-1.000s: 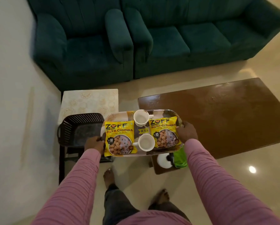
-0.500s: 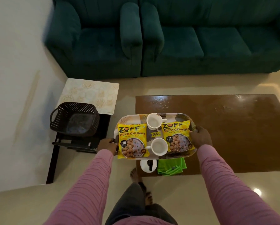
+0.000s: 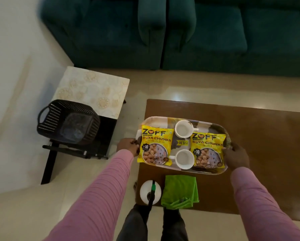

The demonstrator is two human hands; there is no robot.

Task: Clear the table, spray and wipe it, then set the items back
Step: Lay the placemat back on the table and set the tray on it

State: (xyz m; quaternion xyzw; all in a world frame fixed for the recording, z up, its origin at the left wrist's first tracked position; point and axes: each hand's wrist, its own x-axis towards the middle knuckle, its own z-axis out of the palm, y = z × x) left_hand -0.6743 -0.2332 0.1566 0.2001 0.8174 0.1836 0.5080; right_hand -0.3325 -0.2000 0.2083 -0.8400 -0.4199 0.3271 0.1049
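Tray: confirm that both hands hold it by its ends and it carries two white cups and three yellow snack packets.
Wrong on the packets: the head view shows only two, a left packet and a right packet. The rest holds: the left hand and right hand hold the tray by its ends, and it carries a far cup and a near cup, both white.

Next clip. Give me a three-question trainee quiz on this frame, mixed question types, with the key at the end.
1. True or false: the green cloth lies on the tray.
2. How many white cups stand on the tray?
3. What do the left hand and right hand grip? A) the cloth B) the tray's ends C) the cups

Key: 1 false, it lies on the brown table beside the spray bottle; 2 two; 3 B.
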